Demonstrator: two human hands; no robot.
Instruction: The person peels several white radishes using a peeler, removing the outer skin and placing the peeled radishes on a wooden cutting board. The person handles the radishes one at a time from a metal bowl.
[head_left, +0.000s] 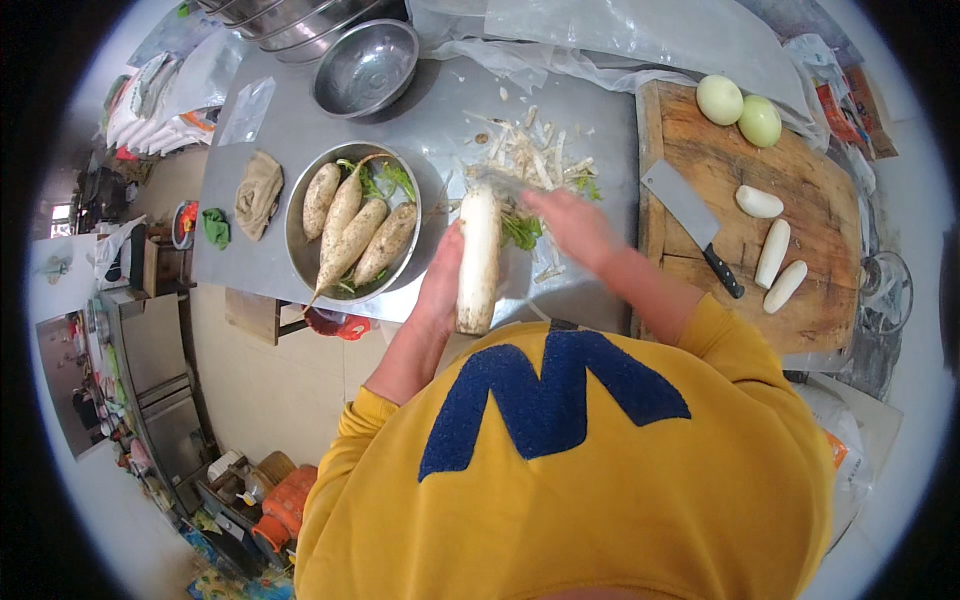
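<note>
My left hand (441, 271) grips a large white radish (479, 251) along its side. The radish stands out lengthwise over the table's front edge, its skin mostly off and some brown marks left at the near end. Motion blurs my right hand (574, 227), which is closed around a small hand tool (501, 180) at the radish's far end; the tool's shape is too smeared to make out. Behind it, pale peelings (536, 150) lie heaped on the metal table (442, 90). Green leaves (523, 231) show between the radish and my right hand.
Several unpeeled radishes (346, 225) fill a steel bowl (289, 232) on the left. Behind it stands another steel bowl (365, 69). At right, a wooden cutting board (697, 247) bears a cleaver (686, 206), several short peeled white pieces (772, 253) and two round pale-green vegetables (739, 111). A cloth (259, 196) lies far left.
</note>
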